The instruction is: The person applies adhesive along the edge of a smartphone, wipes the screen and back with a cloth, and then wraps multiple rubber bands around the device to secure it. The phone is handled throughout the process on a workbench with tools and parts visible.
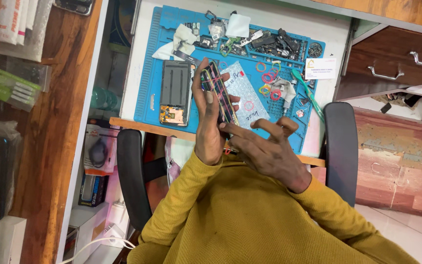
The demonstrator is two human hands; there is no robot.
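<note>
A white table (328, 36) carries a blue rubbery work mat (152, 73), ridged along its edges. On the mat's left part lies one opened phone body (175, 90), a dark flat rectangle, long axis running toward the table's far edge. Above the near edge, the left hand (207, 124) is closed round a slim dark phone (219, 93) bound with several coloured rubber bands, tilted toward the far edge. The right hand (264, 146), fingers spread, touches its lower end. Loose bands (268, 78) litter the mat's right part.
</note>
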